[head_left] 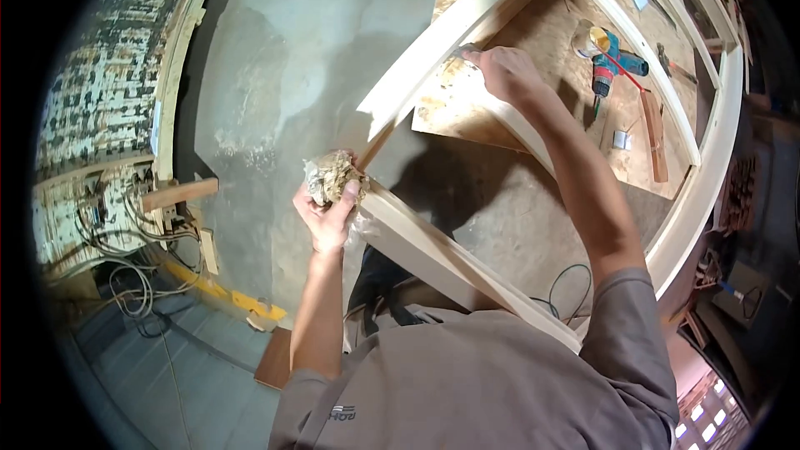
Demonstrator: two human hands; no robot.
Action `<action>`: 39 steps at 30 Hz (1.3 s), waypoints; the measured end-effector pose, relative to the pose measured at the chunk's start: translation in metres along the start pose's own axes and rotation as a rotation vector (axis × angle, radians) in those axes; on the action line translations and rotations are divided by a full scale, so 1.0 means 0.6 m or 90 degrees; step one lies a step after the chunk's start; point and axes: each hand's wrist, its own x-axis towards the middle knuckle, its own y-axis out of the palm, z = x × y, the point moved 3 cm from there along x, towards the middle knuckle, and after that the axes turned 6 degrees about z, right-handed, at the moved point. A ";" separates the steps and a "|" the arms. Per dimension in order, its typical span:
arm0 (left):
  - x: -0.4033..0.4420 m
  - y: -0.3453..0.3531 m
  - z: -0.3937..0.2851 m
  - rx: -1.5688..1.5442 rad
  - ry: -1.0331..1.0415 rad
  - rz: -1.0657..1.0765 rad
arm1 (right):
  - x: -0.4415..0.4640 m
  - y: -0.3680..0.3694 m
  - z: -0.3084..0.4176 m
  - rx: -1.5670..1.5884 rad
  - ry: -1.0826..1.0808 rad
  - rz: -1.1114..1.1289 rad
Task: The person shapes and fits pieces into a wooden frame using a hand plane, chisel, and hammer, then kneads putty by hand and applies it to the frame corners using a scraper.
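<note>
My left hand is closed around a tan, putty-like lump with whitish, crumpled plastic-like material at its edge. It is beside the near-left corner of a pale wooden frame. Farther up, my right hand is closed at the inner side of the frame's left rail. A small greyish piece shows at its fingertips, but its kind is hidden by the fingers and glare.
A plywood sheet lies under the frame, with a teal drill, a hammer, a wooden strip and a small tin on it. Coiled cables lie at the left. A curved rail bounds the right.
</note>
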 end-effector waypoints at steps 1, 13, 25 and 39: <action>-0.005 0.001 -0.002 0.002 -0.004 -0.003 | 0.002 -0.004 -0.002 0.000 -0.008 0.015; 0.000 0.005 0.011 -0.001 0.037 -0.029 | 0.036 0.001 0.025 0.000 0.048 0.131; -0.001 0.003 -0.001 0.023 0.046 -0.009 | -0.038 -0.018 0.014 0.032 -0.022 0.017; 0.000 0.001 -0.001 0.001 0.055 0.001 | -0.024 -0.001 0.018 0.065 -0.013 -0.018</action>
